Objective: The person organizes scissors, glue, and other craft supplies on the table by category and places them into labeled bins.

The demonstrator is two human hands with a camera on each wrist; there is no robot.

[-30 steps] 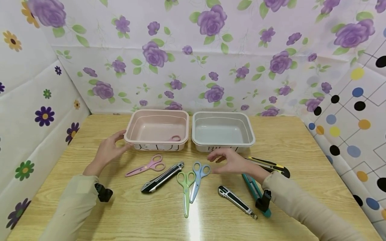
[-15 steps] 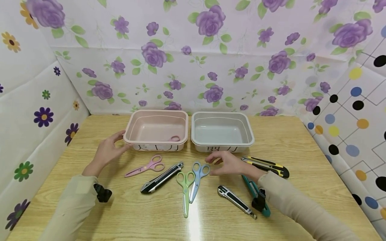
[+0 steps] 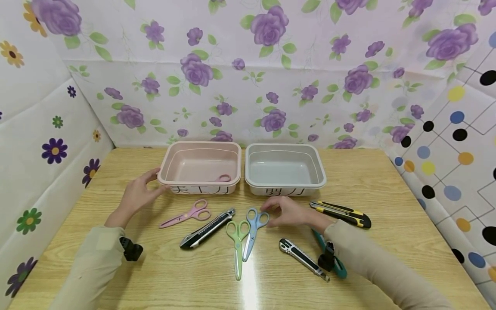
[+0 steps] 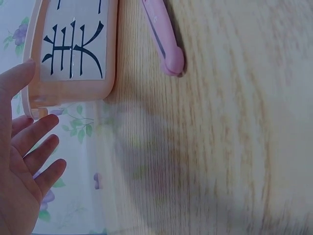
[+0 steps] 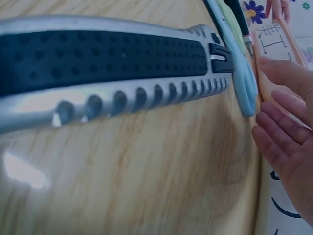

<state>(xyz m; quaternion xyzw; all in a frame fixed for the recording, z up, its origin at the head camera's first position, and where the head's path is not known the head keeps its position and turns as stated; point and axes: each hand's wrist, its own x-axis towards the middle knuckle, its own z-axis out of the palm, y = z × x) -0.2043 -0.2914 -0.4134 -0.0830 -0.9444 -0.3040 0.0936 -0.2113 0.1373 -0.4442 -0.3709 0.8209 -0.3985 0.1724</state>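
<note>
A purple-flowered covering point(image 3: 232, 103) hangs behind the wood-grain tabletop point(image 3: 155, 275), with a flowered sheet along its left side and a dotted one along its right; near the back edge stand two bins side by side, a pink bin point(image 3: 201, 184) to the left and a grey bin point(image 3: 286, 184) to the right, each with black characters on its front wall; a pink handle point(image 3: 224, 175) shows inside the pink bin.

The left hand point(image 3: 137, 196) is at the pink bin's front left corner, fingers extended and spread, thumb against the rim; pink scissors point(image 3: 187, 215) lie just in front of that bin; the right hand point(image 3: 288, 212) is open, its fingers loosely bent and gripping nothing, just beside the handles of the blue scissors point(image 3: 252, 234), which lie mid-table with their tips toward the front edge; green scissors point(image 3: 238, 246) lie close against their left side.

A black-and-silver cutter point(image 3: 207, 229) slants left of the green scissors; a silver cutter point(image 3: 304, 258) lies nearer the front edge, right of the blue pair; a teal cutter point(image 3: 340, 269) is partly hidden under the right forearm; a yellow-and-black cutter point(image 3: 342, 214) lies beyond it, toward the right edge.
</note>
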